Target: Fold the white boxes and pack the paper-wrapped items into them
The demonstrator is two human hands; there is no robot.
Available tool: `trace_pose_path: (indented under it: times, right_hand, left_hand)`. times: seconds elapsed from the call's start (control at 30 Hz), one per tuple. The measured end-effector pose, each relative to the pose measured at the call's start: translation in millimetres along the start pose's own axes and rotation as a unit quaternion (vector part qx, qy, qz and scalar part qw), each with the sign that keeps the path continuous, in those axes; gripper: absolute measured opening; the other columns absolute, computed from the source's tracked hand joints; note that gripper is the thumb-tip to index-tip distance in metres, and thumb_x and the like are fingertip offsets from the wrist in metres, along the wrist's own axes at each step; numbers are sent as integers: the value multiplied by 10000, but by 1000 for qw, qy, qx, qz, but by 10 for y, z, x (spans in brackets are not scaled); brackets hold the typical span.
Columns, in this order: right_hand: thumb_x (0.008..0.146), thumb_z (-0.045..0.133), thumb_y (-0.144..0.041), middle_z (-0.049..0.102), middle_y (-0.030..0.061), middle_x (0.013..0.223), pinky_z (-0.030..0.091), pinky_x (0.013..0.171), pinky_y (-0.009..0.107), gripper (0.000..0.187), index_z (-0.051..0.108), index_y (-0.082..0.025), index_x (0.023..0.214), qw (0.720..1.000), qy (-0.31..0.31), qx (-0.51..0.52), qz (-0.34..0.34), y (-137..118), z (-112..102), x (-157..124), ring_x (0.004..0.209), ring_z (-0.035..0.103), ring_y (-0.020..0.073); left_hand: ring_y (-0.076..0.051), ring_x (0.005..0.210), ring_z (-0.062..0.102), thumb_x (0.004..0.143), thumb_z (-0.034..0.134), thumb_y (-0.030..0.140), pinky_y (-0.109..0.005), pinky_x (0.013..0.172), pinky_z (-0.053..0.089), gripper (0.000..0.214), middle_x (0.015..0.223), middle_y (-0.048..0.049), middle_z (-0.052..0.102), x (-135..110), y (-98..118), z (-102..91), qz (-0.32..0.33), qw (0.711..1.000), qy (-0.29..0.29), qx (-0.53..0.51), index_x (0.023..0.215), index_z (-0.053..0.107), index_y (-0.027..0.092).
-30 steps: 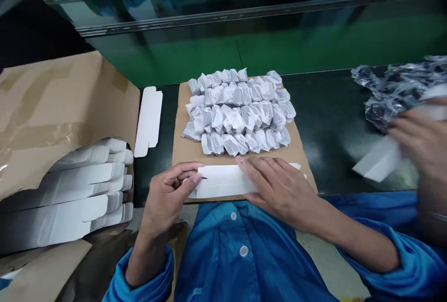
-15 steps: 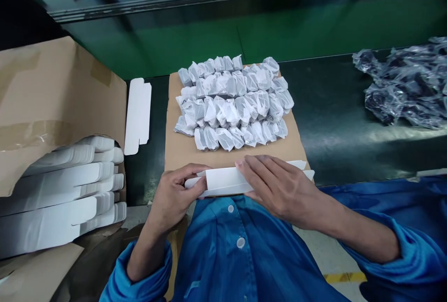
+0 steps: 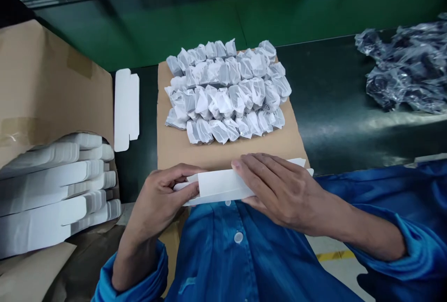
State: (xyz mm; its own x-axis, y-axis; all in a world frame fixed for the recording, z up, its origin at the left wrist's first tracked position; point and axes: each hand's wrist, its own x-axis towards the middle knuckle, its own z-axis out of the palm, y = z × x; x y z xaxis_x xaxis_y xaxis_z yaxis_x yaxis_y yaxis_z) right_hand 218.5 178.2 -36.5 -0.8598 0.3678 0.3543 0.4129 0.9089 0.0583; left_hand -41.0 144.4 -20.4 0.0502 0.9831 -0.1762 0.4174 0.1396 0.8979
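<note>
A long white carton (image 3: 216,185) with end flaps lies crosswise in front of me, opened into a narrow box shape. My left hand (image 3: 165,195) is closed on its left end, thumb and fingers at the flaps there. Over the right part of the same carton my right hand (image 3: 279,190) is wrapped, fingers across the top and thumb underneath. Flaps stick out past the right hand. Just beyond the carton, several rows of small items in white translucent bags (image 3: 226,92) lie on a brown cardboard sheet (image 3: 195,155).
At the left, a cardboard box (image 3: 70,78) holds stacks of flat white cartons (image 3: 45,190). One flat carton (image 3: 125,108) lies beside it on the dark green bench (image 3: 335,101). Dark items in clear plastic bags (image 3: 405,73) are piled at the right. A green panel (image 3: 195,27) runs behind.
The view has shifted slightly, with the bench contents appearing higher and further left. Both hands keep hold of the carton; its left end is a little lower in view.
</note>
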Motion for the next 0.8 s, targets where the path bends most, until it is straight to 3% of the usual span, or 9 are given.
trace_pose_path:
  times: [0.17, 0.23, 0.3, 0.37, 0.43, 0.5, 0.6, 0.7, 0.8]
  right_hand:
    - [921, 540, -107, 736, 226, 1076, 614, 832, 434, 329, 619, 16, 1215, 999, 41, -24, -3, -23, 51, -46, 980, 721, 321]
    - [930, 518, -105, 747, 196, 1062, 615, 826, 407, 294, 622, -7, 1187, 998, 56, -8, 19, 48, 32, -47, 967, 725, 293]
    - [942, 557, -179, 743, 192, 1072, 615, 770, 372, 335, 589, -13, 1231, 992, 90, -21, 89, 119, 25, -14, 938, 723, 272]
    - [934, 612, -263, 737, 206, 1070, 603, 715, 360, 452, 538, -16, 1306, 971, 145, -51, 181, 109, 70, 59, 900, 720, 272]
    - [933, 615, -301, 726, 224, 1084, 592, 738, 385, 561, 468, -21, 1396, 952, 196, -54, 230, -20, 175, 152, 924, 713, 296]
    - [953, 555, -271, 704, 254, 1135, 581, 824, 428, 613, 378, 11, 1468, 952, 223, -15, 211, -217, 291, 233, 1036, 688, 334]
    - [969, 509, -266, 650, 260, 1262, 567, 932, 432, 657, 287, 19, 1518, 961, 182, 133, 161, -395, 327, 281, 1207, 619, 325]
    - [927, 614, -428, 593, 192, 1373, 576, 936, 406, 793, 252, -121, 1561, 920, 107, 322, 197, -275, 191, 304, 1214, 615, 277]
    - [894, 669, -419, 573, 150, 1395, 587, 882, 377, 783, 301, -211, 1553, 867, 115, 426, 233, -88, 113, 381, 1131, 641, 241]
  left_hand:
    - [-111, 629, 679, 716, 691, 118, -133, 521, 494, 114, 720, 2, 750, 11, -72, 28, -39, 998, 43, 0, 714, 771, 200]
    - [-126, 600, 681, 730, 723, 144, -166, 501, 513, 140, 771, -9, 762, -27, -67, 1, -35, 998, 44, -32, 848, 777, 198]
    - [-131, 592, 688, 822, 712, 227, -207, 513, 552, 305, 863, -5, 772, -93, -47, 37, 25, 986, 142, -87, 1127, 720, 237]
    - [-143, 697, 723, 913, 640, 327, -255, 609, 607, 372, 955, 11, 764, -162, -34, 201, 155, 933, 301, -126, 1284, 624, 296]
    - [-196, 986, 726, 915, 621, 472, -325, 806, 628, 461, 1158, -14, 725, -197, -40, 473, 259, 885, 368, -116, 1348, 573, 320]
    - [-275, 1253, 614, 831, 671, 600, -399, 965, 579, 807, 1484, -86, 525, -175, -58, 751, 233, 915, 313, -98, 1522, 348, 337]
    - [-295, 1268, 602, 834, 702, 536, -388, 943, 580, 1001, 1606, -169, 323, -73, -80, 938, 152, 927, 333, -81, 1585, 74, 327]
    - [-301, 1268, 601, 833, 734, 398, -372, 934, 582, 906, 1522, -178, 446, -9, -91, 843, 123, 945, 296, -64, 1556, 202, 269]
    - [-319, 1256, 608, 851, 698, 393, -407, 945, 581, 830, 1502, -178, 467, -21, -115, 730, 142, 962, 225, -58, 1544, 262, 254]
